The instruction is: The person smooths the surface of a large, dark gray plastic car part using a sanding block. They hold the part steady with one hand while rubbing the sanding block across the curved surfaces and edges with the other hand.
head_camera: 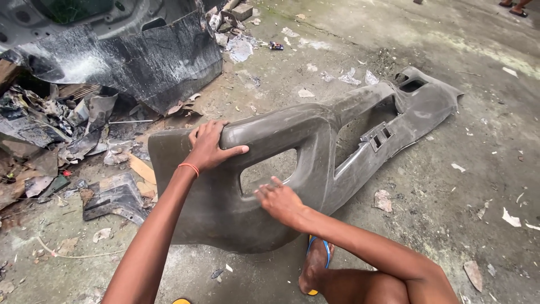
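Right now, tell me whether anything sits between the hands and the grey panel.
Nothing does. The left hand grips the panel at its top edge, and the right hand rests directly on its face beside the cutout.

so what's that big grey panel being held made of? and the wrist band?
Grey panel: looks like moulded plastic, matte and dusty; smooth curved contours and cut-out openings suggest a moulding, though a coated composite can't be ruled out. The left hand grips its top edge; the right hand rests on its face. Orange band on the left wrist: thin, probably thread or rubber; too small to tell.
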